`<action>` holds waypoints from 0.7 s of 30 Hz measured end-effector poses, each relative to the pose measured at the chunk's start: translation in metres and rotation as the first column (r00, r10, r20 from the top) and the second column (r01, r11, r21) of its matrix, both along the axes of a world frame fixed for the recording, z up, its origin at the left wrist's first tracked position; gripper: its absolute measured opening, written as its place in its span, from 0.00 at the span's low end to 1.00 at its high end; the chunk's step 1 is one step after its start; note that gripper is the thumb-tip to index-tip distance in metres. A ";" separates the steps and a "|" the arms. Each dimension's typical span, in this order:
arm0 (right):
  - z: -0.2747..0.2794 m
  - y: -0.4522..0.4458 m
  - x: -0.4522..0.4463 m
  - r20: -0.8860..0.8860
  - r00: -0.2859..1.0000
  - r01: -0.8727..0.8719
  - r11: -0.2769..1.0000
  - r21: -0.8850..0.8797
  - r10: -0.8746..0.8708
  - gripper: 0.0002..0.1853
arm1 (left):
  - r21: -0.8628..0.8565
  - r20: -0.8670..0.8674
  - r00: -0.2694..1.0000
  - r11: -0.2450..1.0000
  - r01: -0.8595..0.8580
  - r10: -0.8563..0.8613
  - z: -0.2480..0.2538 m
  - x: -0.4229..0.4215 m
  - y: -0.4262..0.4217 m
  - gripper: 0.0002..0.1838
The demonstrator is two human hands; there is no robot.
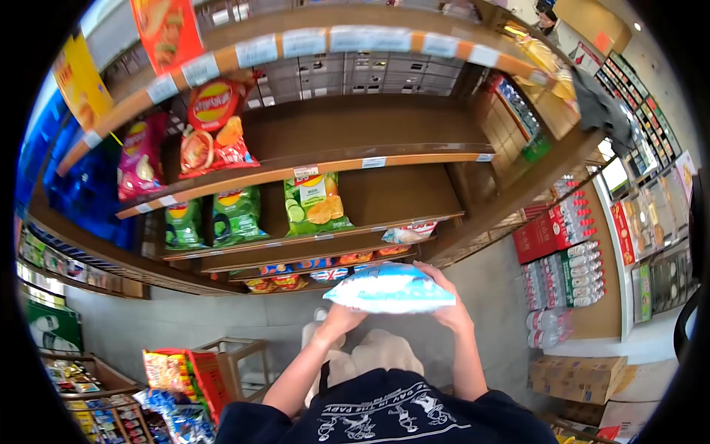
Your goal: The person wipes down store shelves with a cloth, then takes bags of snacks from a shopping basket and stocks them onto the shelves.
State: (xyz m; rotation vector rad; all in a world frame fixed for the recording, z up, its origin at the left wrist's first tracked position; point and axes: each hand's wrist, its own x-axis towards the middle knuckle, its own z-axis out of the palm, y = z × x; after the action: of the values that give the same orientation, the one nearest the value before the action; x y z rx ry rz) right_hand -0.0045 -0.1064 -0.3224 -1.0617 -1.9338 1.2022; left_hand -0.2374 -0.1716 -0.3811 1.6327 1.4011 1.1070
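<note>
A light blue and white snack bag (392, 287), puffed up, is held out in front of my body at about the height of the lower shelves. My left hand (344, 317) grips its left end from below. Around the right end, my right hand (448, 300) has its fingers along the upper edge. Beyond the bag, a green chip bag (316, 203) stands on the middle shelf, with more green chip bags (237, 214) to its left. Red chip bags (216, 140) are on the shelf above.
The brown wooden shelf unit (414, 189) carries price tags along its edges. Packs of water bottles (566, 277) and cardboard boxes (577, 377) stand at the right. A red snack box (211, 381) and a wooden stool (248, 355) are at lower left. A person (547, 21) is far back.
</note>
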 end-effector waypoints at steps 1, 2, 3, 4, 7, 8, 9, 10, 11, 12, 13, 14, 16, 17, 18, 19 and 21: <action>-0.013 0.006 -0.004 0.055 0.998 -0.035 0.992 0.122 0.028 0.33 | 0.012 -0.043 0.999 1.000 0.000 0.000 -0.009 -0.008 0.003 0.26; -0.022 0.006 -0.011 0.065 0.998 -0.034 0.993 0.112 0.027 0.33 | 0.024 -0.086 0.996 1.000 0.000 0.002 -0.017 -0.016 0.006 0.27; -0.025 0.011 -0.020 0.125 0.991 -0.089 0.959 0.270 0.057 0.30 | 0.058 0.030 0.999 0.998 0.023 -0.024 -0.017 -0.025 0.011 0.30; -0.032 0.019 -0.030 0.185 0.980 -0.146 0.895 0.421 0.073 0.28 | 0.098 0.141 0.988 0.994 0.045 -0.059 -0.024 -0.035 0.020 0.33; -0.073 0.032 -0.049 0.285 0.953 -0.250 0.809 0.533 0.107 0.28 | 0.189 0.114 0.992 0.982 0.023 -0.045 -0.084 -0.061 0.037 0.30; -0.090 0.036 -0.056 0.294 0.949 -0.269 0.783 0.561 0.115 0.26 | 0.240 0.071 0.997 0.971 0.013 -0.031 -0.100 -0.071 0.041 0.29; -0.107 0.042 -0.062 0.317 0.940 -0.289 0.782 0.552 0.124 0.26 | 0.289 0.030 1.000 0.957 -0.003 -0.006 -0.107 -0.078 0.043 0.28; -0.126 0.046 -0.070 0.284 0.950 -0.283 0.740 0.611 0.129 0.25 | 0.298 0.037 0.999 0.954 -0.030 0.020 -0.116 -0.084 0.045 0.27; -0.144 0.053 -0.076 0.247 0.958 -0.275 0.687 0.672 0.142 0.24 | 0.318 0.018 0.998 0.946 -0.064 0.062 -0.130 -0.089 0.047 0.28; -0.162 0.058 -0.083 0.189 0.968 -0.249 0.656 0.712 0.163 0.22 | 0.353 -0.021 0.992 0.929 -0.112 0.127 -0.143 -0.093 0.048 0.28; -0.179 0.065 -0.088 0.190 0.966 -0.257 0.645 0.720 0.173 0.22 | 0.389 -0.060 0.980 0.908 -0.154 0.191 -0.155 -0.097 0.049 0.28; -0.192 0.072 -0.092 0.173 0.967 -0.253 0.588 0.769 0.190 0.21 | 0.439 -0.094 0.958 0.875 -0.206 0.272 -0.164 -0.099 0.050 0.28; -0.214 0.087 -0.102 0.166 0.963 -0.254 0.515 0.819 0.211 0.19 | 0.539 -0.136 0.904 0.796 -0.276 0.405 -0.187 -0.105 0.059 0.28; -0.226 0.100 -0.103 0.176 0.952 -0.282 0.491 0.825 0.250 0.20 | 0.545 -0.123 0.893 0.782 -0.303 0.432 -0.199 -0.107 0.062 0.28; -0.237 0.111 -0.105 0.147 0.947 -0.274 0.477 0.835 0.286 0.21 | 0.605 -0.145 0.864 0.735 -0.308 0.482 -0.208 -0.107 0.065 0.28; -0.246 0.121 -0.108 0.115 0.940 -0.263 0.467 0.844 0.321 0.21 | 0.661 -0.168 0.832 0.687 -0.303 0.529 -0.217 -0.106 0.068 0.28; -0.261 0.132 -0.126 0.042 0.945 -0.173 0.386 0.906 0.324 0.22 | 0.734 -0.077 0.774 0.560 -0.383 0.629 -0.238 -0.099 0.073 0.27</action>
State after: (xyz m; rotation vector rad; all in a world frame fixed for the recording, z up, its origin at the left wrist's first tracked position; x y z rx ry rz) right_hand -0.1307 0.0255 -0.5832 -0.0655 -2.1910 0.1526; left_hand -0.3367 -0.0985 -0.6196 2.0441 1.9236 1.9622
